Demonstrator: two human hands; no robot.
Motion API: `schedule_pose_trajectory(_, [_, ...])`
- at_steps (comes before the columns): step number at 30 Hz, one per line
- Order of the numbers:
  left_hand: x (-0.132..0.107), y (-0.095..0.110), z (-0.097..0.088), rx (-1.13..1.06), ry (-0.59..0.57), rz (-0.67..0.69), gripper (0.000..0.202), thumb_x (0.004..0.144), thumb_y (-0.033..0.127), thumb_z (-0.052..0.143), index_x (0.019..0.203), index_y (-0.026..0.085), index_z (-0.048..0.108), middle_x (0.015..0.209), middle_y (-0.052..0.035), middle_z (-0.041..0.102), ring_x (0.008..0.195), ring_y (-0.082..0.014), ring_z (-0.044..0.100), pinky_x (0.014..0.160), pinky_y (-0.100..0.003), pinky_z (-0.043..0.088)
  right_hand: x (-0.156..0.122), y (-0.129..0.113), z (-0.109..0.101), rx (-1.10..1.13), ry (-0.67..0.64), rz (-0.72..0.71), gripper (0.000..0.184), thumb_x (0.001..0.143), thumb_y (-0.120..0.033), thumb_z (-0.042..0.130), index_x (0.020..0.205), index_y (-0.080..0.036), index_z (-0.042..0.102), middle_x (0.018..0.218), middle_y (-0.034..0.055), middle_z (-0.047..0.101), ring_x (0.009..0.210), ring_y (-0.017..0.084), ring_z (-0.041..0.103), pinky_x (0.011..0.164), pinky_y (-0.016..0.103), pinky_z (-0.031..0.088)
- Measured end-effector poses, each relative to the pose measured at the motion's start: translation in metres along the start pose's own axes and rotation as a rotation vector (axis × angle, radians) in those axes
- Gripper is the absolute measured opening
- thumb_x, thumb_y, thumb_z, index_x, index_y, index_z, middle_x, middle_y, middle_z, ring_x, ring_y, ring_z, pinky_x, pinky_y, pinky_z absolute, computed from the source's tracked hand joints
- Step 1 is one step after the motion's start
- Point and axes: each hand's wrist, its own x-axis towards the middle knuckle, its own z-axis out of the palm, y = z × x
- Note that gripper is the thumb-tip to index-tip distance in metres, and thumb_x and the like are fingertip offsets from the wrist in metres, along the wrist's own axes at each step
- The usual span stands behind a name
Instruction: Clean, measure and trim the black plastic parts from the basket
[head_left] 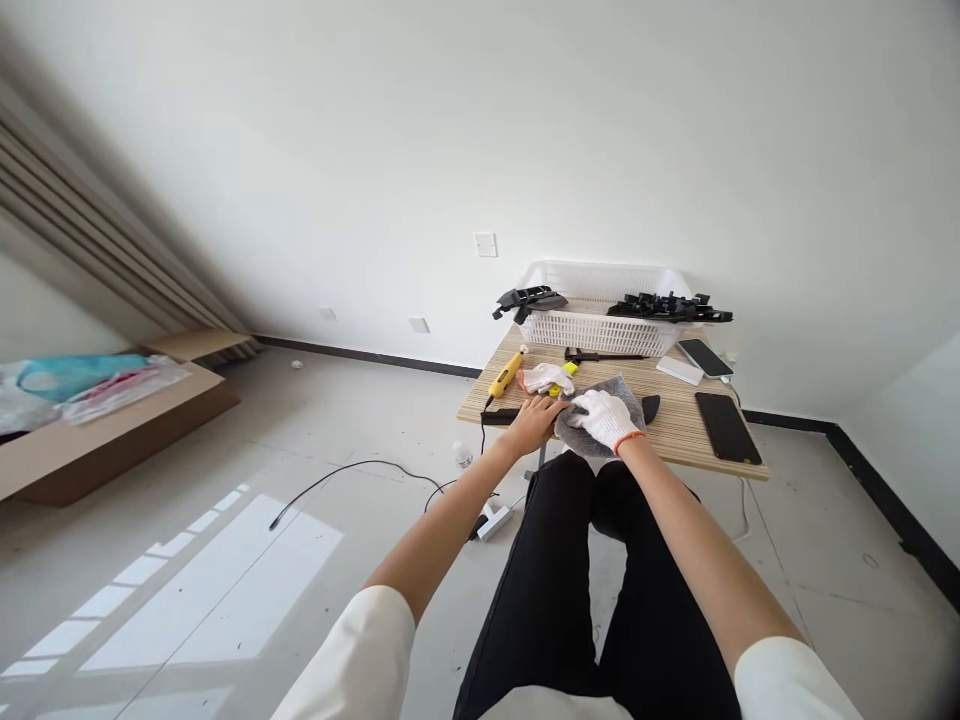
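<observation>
A long black plastic part (499, 417) lies along the table's near edge. Its left end shows beside my left hand, and a dark tip (651, 407) sticks out right of the cloth. My bare left hand (535, 420) is closed over the part, its fingertips close to the cloth. On my right hand (602, 416) is a white knit glove with an orange cuff. It grips a grey cloth (634, 398) and presses it over the part's middle, which is hidden. A spare white glove (541, 377) and a yellow-handled tool (562, 382) lie just beyond my hands.
At the back of the wooden table (682, 440) stands a white basket (592, 328) with black plastic parts. A yellow corded rotary tool (505, 376), a black caliper (600, 356), a white box (679, 371) and two phones, one black (727, 427), lie around. Cables and a power strip (495, 522) are on the floor.
</observation>
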Motion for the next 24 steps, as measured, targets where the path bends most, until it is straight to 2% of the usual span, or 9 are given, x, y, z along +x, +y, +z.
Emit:
schedule_pose_trajectory(5, [-0.003, -0.012, -0.009, -0.127, -0.019, 0.1, 0.036, 0.097, 0.027, 0.051, 0.132, 0.019, 0.053, 0.128, -0.0136, 0.062, 0.123, -0.0266, 0.055, 0.105, -0.043, 0.043, -0.018, 0.024, -0.002, 0.04, 0.015, -0.117, 0.043, 0.096, -0.047, 0.053, 0.134, -0.03, 0.062, 0.131, 0.0041, 0.065, 0.118, 0.021, 0.059, 0.099, 0.031, 0.043])
schedule_pose_trajectory(8, [-0.004, -0.017, -0.012, -0.118, -0.033, 0.068, 0.032, 0.1, 0.032, 0.046, 0.127, 0.017, 0.055, 0.123, -0.0138, 0.064, 0.118, -0.0266, 0.058, 0.102, -0.043, 0.046, -0.031, 0.049, 0.0, 0.094, 0.114, -0.181, 0.047, 0.097, -0.045, 0.051, 0.14, -0.028, 0.058, 0.133, 0.006, 0.065, 0.118, 0.023, 0.06, 0.104, 0.036, 0.043])
schedule_pose_trajectory(12, [-0.006, -0.016, -0.01, -0.057, 0.014, 0.029, 0.033, 0.102, 0.035, 0.042, 0.127, 0.019, 0.057, 0.121, -0.0113, 0.066, 0.117, -0.0254, 0.058, 0.1, -0.041, 0.047, -0.04, 0.072, 0.006, 0.129, 0.183, -0.185, 0.047, 0.098, -0.042, 0.048, 0.14, -0.024, 0.058, 0.123, 0.008, 0.07, 0.111, 0.024, 0.065, 0.1, 0.04, 0.047])
schedule_pose_trajectory(15, [-0.006, -0.012, -0.006, -0.037, 0.064, -0.014, 0.033, 0.102, 0.036, 0.041, 0.129, 0.024, 0.057, 0.121, -0.008, 0.067, 0.116, -0.0247, 0.058, 0.102, -0.041, 0.044, -0.042, 0.072, 0.007, 0.145, 0.195, -0.153, 0.046, 0.097, -0.041, 0.05, 0.139, -0.025, 0.059, 0.122, 0.007, 0.07, 0.11, 0.023, 0.065, 0.098, 0.04, 0.05])
schedule_pose_trajectory(19, [0.002, -0.006, 0.0, -0.1, 0.062, -0.035, 0.033, 0.103, 0.035, 0.04, 0.13, 0.026, 0.058, 0.124, -0.006, 0.068, 0.115, -0.0222, 0.061, 0.1, -0.039, 0.043, -0.039, 0.066, 0.005, 0.125, 0.225, -0.075, 0.042, 0.095, -0.043, 0.051, 0.133, -0.032, 0.064, 0.123, 0.0046, 0.07, 0.11, 0.024, 0.066, 0.094, 0.04, 0.052])
schedule_pose_trajectory(24, [0.017, 0.001, 0.008, -0.086, 0.071, -0.037, 0.033, 0.103, 0.034, 0.041, 0.129, 0.024, 0.058, 0.121, -0.0072, 0.07, 0.112, -0.0222, 0.063, 0.095, -0.039, 0.042, -0.031, 0.07, 0.003, 0.129, 0.224, -0.042, 0.038, 0.095, -0.043, 0.05, 0.126, -0.03, 0.068, 0.122, 0.0038, 0.07, 0.111, 0.024, 0.065, 0.095, 0.039, 0.052])
